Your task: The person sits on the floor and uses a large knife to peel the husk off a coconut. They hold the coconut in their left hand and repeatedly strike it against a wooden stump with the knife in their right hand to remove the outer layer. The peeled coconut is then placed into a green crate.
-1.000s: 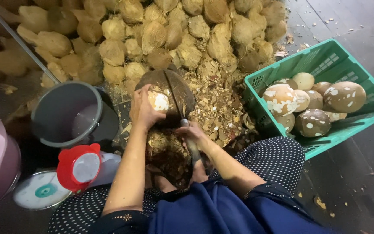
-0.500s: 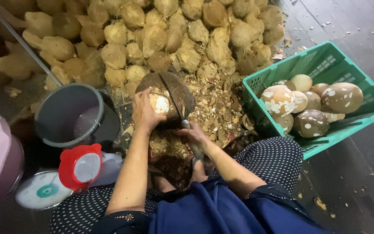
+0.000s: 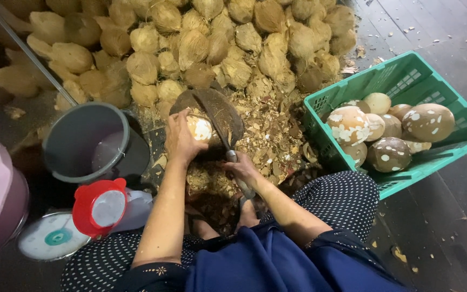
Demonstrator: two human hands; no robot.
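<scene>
Little has moved since before: left hand still clamps its fingers on the half-shelled coconut above the husk scraps, right hand stays closed around the knife handle, beside the green crate.

Coconut: dark brown shell, rounded, partly broken open so a patch of white flesh shows; propped on a bed of shell chips on the floor. Blade: curved, dark metal, lying across the coconut's right side, handle end towards the lap.
</scene>
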